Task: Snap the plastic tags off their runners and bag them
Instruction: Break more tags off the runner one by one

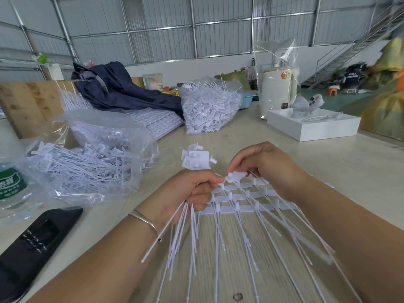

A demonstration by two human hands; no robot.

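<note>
A bunch of white plastic tags (pixel 195 159) is gripped in the closed left hand (pixel 192 189) above a wooden table (pixel 328 162), while 1 tag (pixel 235 176) on the runner (pixel 251 196) is pinched by the right hand (pixel 262 167). A clear bag (pixel 87 158) of tags lies at left.

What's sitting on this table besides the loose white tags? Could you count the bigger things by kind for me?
Clear plastic bags holding tags: 2
Tall clear bag standing at the back: 1
White shallow box: 1
Water bottle with green label: 1
Dark blue garment: 1
Black object at the near left edge: 1
Total: 7
</note>
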